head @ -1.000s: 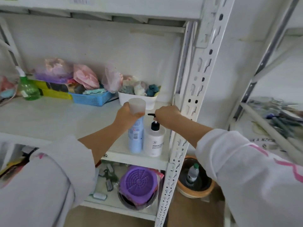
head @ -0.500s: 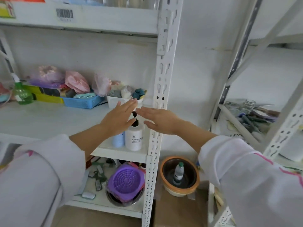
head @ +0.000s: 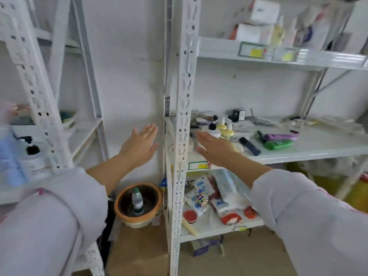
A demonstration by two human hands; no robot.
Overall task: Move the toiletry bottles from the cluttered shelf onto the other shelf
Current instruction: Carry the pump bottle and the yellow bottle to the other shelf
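Note:
On the left shelf (head: 85,134) stand a white pump bottle (head: 32,158) with a black head and a blue bottle (head: 9,156), both blurred at the frame's left edge. The cluttered right shelf (head: 310,150) holds a white pump bottle (head: 214,130), two yellow bottles (head: 227,132), a green bottle (head: 278,144) lying down and a purple bottle (head: 280,136). My left hand (head: 140,145) hovers open in the gap between the racks, holding nothing. My right hand (head: 216,147) is open and flat just in front of the white pump bottle, not touching it.
A white slotted upright (head: 183,124) stands between my hands. A brown pot (head: 138,204) with a small bottle in it sits on the floor below. The right rack's lower shelf holds packets and a puzzle cube (head: 202,199). Boxes fill the top shelf (head: 258,26).
Both hands let go of the blue and white bottles on the left shelf. The view swung right, and both open hands moved toward the cluttered right shelf.

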